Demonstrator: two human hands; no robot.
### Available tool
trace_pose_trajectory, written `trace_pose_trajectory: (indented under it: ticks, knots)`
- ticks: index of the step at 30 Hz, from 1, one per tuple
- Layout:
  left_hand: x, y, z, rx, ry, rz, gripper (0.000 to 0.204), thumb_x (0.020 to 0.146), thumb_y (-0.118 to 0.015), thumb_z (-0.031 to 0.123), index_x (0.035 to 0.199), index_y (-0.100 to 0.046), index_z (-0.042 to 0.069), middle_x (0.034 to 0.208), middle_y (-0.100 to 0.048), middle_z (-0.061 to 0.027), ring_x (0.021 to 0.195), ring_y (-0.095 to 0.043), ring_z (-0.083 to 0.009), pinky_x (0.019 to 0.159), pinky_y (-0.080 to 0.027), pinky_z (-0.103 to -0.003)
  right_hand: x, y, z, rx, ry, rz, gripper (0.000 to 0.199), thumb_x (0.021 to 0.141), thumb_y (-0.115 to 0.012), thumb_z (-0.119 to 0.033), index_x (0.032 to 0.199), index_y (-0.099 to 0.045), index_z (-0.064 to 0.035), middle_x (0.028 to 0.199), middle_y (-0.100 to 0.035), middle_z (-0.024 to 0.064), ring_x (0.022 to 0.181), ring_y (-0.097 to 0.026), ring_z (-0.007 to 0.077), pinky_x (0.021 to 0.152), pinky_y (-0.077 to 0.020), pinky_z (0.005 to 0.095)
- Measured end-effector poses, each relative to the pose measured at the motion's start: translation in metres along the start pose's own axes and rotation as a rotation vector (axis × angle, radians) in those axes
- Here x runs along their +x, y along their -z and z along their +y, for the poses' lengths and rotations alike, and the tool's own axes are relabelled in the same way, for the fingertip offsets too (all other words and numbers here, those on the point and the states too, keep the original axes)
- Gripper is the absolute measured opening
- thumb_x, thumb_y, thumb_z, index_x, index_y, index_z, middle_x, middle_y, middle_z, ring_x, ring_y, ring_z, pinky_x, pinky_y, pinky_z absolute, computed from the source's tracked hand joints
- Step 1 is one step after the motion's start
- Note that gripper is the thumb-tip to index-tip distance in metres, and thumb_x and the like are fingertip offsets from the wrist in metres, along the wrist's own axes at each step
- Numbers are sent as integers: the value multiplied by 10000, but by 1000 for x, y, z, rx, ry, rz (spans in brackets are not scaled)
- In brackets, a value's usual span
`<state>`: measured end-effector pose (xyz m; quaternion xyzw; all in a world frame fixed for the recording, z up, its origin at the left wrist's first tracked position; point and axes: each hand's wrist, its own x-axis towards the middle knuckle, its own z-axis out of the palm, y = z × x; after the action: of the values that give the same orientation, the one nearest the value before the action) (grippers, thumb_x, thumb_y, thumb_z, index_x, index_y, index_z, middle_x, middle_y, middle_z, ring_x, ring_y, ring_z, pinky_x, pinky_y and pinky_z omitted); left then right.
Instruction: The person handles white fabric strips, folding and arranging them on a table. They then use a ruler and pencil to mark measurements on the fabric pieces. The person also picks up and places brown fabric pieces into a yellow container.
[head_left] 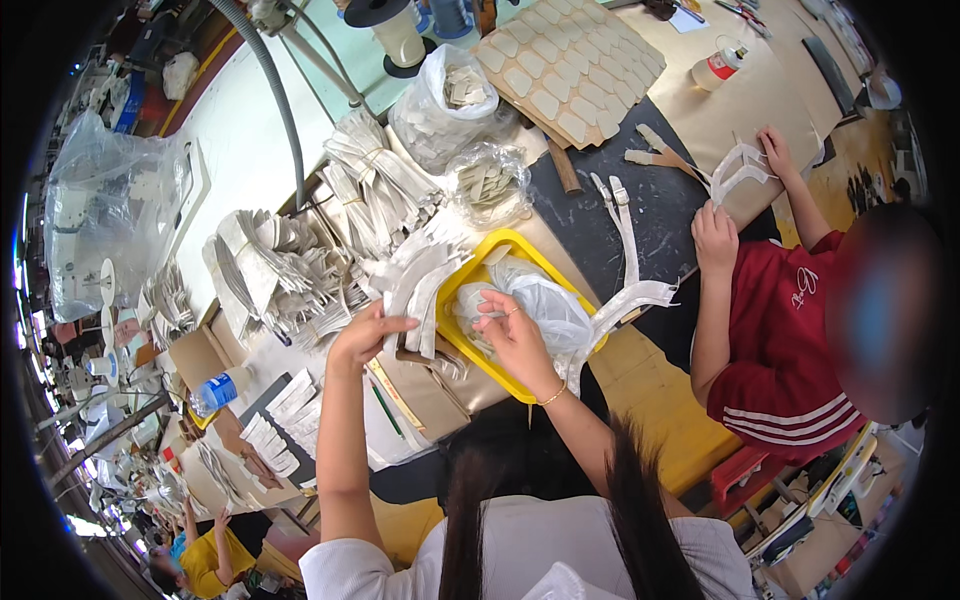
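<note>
My left hand [370, 330] is closed on the near end of a fanned bundle of white strips [425, 265], its thumb lying across them. The strips overlap the left rim of a yellow plastic basket [465, 360]. Over that basket hovers my right hand [515, 335], fingers loosely bent and apart, with nothing visible in them. Clear plastic bags [550, 305] with pale contents fill the basket. Beyond the left hand lie heaped bundles of similar strips [270, 260]. A white strap piece [640, 297] rests at the basket's right edge.
On the right, a co-worker's hands [718, 235] handle a white strap piece [745, 172]. Bags of small pieces [490, 180], a wooden-handled tool [563, 165] and a board of pale pieces [570, 65] stand beyond the basket. A ruler [395, 390] lies near my left forearm.
</note>
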<state>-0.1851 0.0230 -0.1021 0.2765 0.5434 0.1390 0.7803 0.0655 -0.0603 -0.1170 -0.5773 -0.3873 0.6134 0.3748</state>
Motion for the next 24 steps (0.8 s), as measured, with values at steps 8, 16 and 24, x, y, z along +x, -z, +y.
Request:
trace_pose_trajectory:
  ticks: [8, 16, 24]
  knots:
    - [-48, 50, -50, -285, -245, 124, 585, 726, -764, 114, 1242, -545, -54, 991, -700, -143, 792, -713, -275, 781, -590, -396, -2, -3, -13, -177, 72, 4, 317, 937, -609, -83, 1245, -582, -13, 1141, -587, 127, 902, -677, 213, 785, -537, 310]
    - [-78, 81, -57, -229, -641, -12, 576, 702, -748, 286, 1132, -584, -62, 690, -654, -183, 599, -632, -320, 723, -478, -458, -4, -11, -18, -169, 150, 33, 235, 895, -616, -47, 1124, -636, -1, 1087, -591, 146, 874, -667, 261, 746, -544, 339]
    - [-74, 63, -11, -402, -949, -70, 348, 817, -711, 374, 1020, -660, 96, 647, -621, -55, 545, -557, -219, 698, -424, -406, 5, -47, -27, -433, 350, -309, 191, 889, -554, -70, 1026, -649, 24, 1055, -616, 158, 956, -624, 341, 881, -498, 419]
